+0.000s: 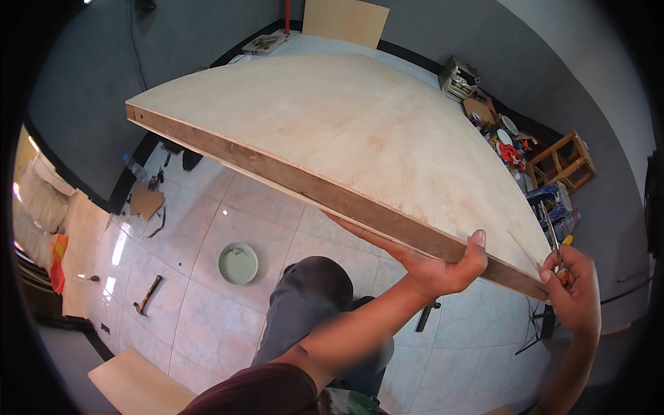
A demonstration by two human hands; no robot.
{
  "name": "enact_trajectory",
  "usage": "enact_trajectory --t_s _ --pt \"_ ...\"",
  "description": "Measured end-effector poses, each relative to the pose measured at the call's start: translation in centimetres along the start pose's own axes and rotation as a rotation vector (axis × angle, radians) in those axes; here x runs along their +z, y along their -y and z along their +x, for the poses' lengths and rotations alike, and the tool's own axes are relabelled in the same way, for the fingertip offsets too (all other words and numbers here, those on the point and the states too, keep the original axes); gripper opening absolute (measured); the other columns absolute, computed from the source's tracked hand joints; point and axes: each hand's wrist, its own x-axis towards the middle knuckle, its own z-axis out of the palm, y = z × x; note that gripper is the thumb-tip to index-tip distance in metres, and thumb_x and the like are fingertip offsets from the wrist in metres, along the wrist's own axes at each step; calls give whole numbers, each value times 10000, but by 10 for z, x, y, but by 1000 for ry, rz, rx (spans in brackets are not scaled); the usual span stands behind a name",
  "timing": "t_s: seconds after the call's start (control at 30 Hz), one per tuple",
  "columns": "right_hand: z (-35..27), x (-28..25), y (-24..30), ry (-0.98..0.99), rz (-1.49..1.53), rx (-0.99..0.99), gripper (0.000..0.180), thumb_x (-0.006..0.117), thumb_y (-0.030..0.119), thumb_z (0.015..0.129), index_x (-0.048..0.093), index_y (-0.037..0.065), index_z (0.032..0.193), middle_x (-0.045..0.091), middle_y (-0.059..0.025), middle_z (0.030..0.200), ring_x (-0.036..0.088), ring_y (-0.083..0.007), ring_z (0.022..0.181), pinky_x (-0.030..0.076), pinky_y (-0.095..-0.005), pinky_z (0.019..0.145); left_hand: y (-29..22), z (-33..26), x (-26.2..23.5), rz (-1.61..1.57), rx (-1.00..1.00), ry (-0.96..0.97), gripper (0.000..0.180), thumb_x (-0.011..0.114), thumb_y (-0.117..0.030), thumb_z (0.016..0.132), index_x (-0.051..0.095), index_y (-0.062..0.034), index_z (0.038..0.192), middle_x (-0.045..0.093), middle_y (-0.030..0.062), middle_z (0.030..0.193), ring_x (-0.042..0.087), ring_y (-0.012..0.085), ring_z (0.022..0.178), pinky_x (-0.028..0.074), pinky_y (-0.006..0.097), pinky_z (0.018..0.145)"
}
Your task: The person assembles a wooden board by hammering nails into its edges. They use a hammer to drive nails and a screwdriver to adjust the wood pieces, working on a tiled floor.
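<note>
A large pale wooden panel (325,124) stretches across the view, its brown framed edge (304,181) facing me. My left hand (443,271) grips this edge toward its right end, thumb on top and fingers underneath. At the panel's right corner, my right hand (575,290) is closed round a hand tool with a thin metal shaft (551,227) pointing up and away. Its brownish handle is mostly covered by the fingers, so its exact kind is unclear. The right hand is close to the corner; whether it touches the panel, I cannot tell.
On the tiled floor lie a round pale green dish (238,263) and a hammer (148,295). Cardboard scraps (146,200) are at the left. Tools and a wooden frame (564,162) sit along the right wall. A board (346,21) leans at the back; another (138,384) lies lower left.
</note>
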Motion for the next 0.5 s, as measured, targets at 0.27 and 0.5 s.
enact_trajectory --t_s 0.27,0.5 --pt "1 5 -15 -74 -285 -188 89 655 31 939 595 9 1002 587 -116 890 539 -214 726 449 -344 697 6 0 -5 130 91 25 1087 811 -46 835 -10 81 1535 475 220 1363 599 260 1210 546 358 991" --pt "53 -85 -138 -695 -175 -438 251 551 165 1093 619 18 1285 625 -71 1016 567 -160 832 471 -304 727 33 -23 -2 14 -49 -26 1016 778 -38 873 27 32 1554 458 226 1399 566 287 1268 514 396 1054"
